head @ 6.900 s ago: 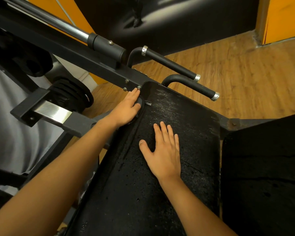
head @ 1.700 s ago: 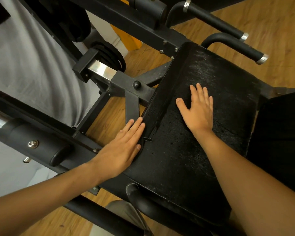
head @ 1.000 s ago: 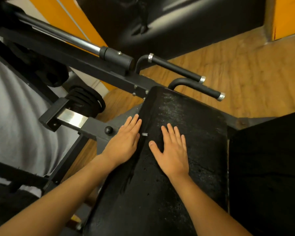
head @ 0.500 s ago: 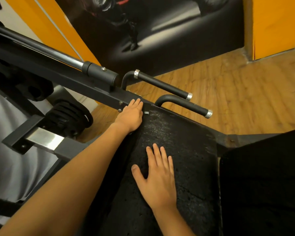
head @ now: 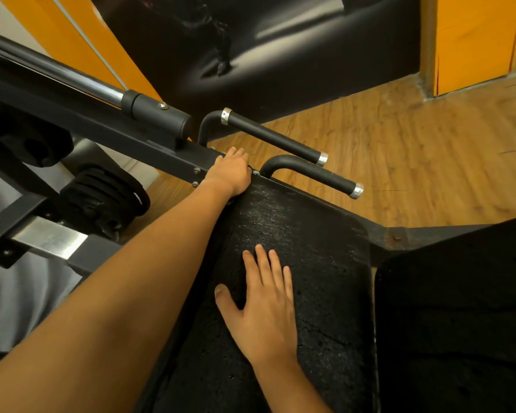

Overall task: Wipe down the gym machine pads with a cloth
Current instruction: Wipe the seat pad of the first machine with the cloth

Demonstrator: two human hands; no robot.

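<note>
- Compared with half a second ago, our left grip [head: 230, 171] has slid a little further up, from the far left corner of the black pad [head: 319, 263] onto the dark metal frame [head: 116, 138] where it is bolted. Its fingers, straight then, now look shortened or bent over the edge.
- Our right grip [head: 262, 311] has stayed flat on the middle of the pad, in nearly the same spot.
- The pad is the surface running away from us at centre. It is rough and pitted, with a paler sheen towards its far end.
- A second black pad [head: 459, 308] sits just beside it on the right.
- Two black handles with silver end caps, the upper handle [head: 274, 135] and the lower handle [head: 316, 174], jut out just beyond the left grip. A steel bar [head: 81, 84] crosses the upper left, and black weight plates [head: 102, 195] sit below it.
- A wooden floor [head: 414, 162] lies behind.
- The left arm stretches out long across the pad's left edge. We cannot tell whether the left grip has closed or holds a cloth.
- The right grip is spread open, palm down, thumb out to the left, holding nothing.
</note>
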